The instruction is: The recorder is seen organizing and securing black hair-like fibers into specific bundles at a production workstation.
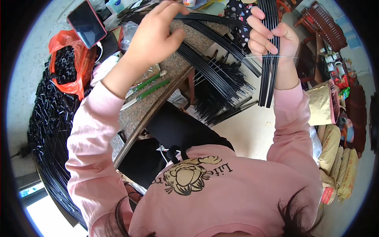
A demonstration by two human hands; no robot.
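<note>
At the upper right, my right hand (276, 39) is closed round a bundle of thin black rods (269, 79), held almost upright. A thin pale wire (290, 57) lies crosswise over that bundle just below my fingers, its two ends sticking out. My left hand (158, 33) hovers over the stone-topped table (136, 114), thumb and forefinger apart and nothing visible between them. Beneath and beside it, more bundles of black rods (209, 71) stick out past the table edge. Part of the table is hidden behind my left hand and forearm.
A phone (87, 23) stands at the upper left beside a red plastic bag (75, 75) of small black parts. Green-handled tools (152, 87) lie by my left forearm. A heap of black pieces (51, 130) fills the far left. Sacks (337, 158) stand at right.
</note>
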